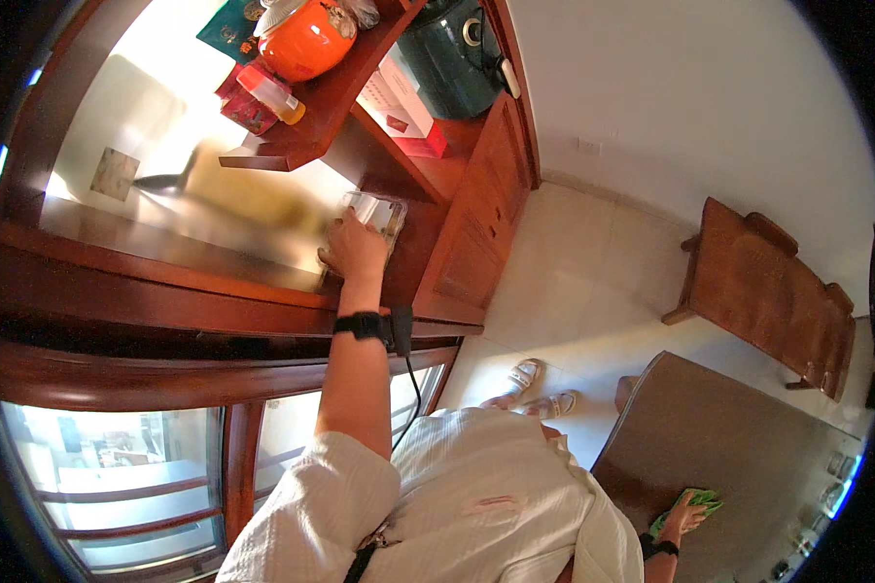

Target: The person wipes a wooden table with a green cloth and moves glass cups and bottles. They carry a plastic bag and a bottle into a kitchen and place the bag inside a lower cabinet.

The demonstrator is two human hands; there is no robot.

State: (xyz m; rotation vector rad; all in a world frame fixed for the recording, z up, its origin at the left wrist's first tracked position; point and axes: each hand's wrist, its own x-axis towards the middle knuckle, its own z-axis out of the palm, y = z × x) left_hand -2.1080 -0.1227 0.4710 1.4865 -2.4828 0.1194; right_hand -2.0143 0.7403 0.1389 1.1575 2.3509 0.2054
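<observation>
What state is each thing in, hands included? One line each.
Left hand, on the clear box, grip unclear
Clear box, partly hidden by the hand, open or shut unclear
Right hand, on the cloth
Cloth, crumpled, on the table
Orange pot, lidded
Wood door, shut
Sandals, worn
Left wristband, fastened

- We can't read any words or numbers for certain.
- White-and-pink box [397,95], beside the dark canister: reddish marks on its face, too small for us to make out.
- Dark green package [229,31], upper shelf: pale printed design, no letters we can pick out.
- Orange-capped bottle [274,95]: pale label area, unreadable to us.
- Shirt [496,476]: small reddish mark on the front; we can't tell if it's lettering.
</observation>
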